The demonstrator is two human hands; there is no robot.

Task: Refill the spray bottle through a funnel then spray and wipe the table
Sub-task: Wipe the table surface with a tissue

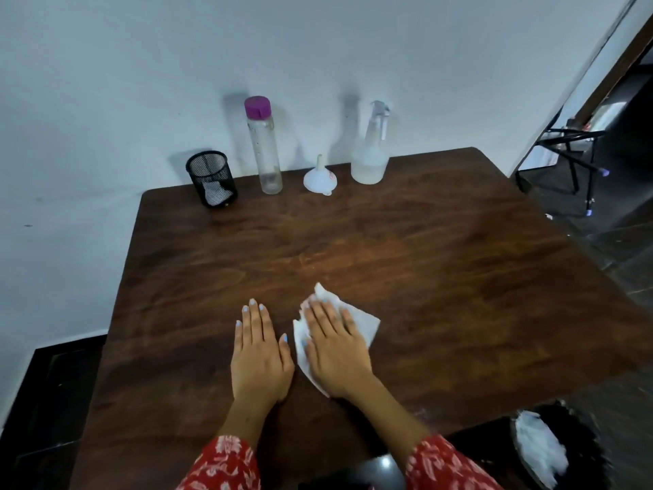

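Observation:
My right hand (335, 351) lies flat with straight fingers on a white paper towel (364, 321), pressing it onto the dark wooden table (441, 270). My left hand (259, 351) rests flat on the bare wood just to its left. At the table's far edge stand a clear spray bottle (370, 150) holding some liquid, a white funnel (319, 177) turned mouth down, and a tall clear bottle with a purple cap (264, 146).
A black mesh cup (212, 178) with some white paper inside stands at the far left corner. The table meets a white wall at the back. A black bin (554, 447) with white paper sits low right; a black stand (572, 160) is on the floor beyond.

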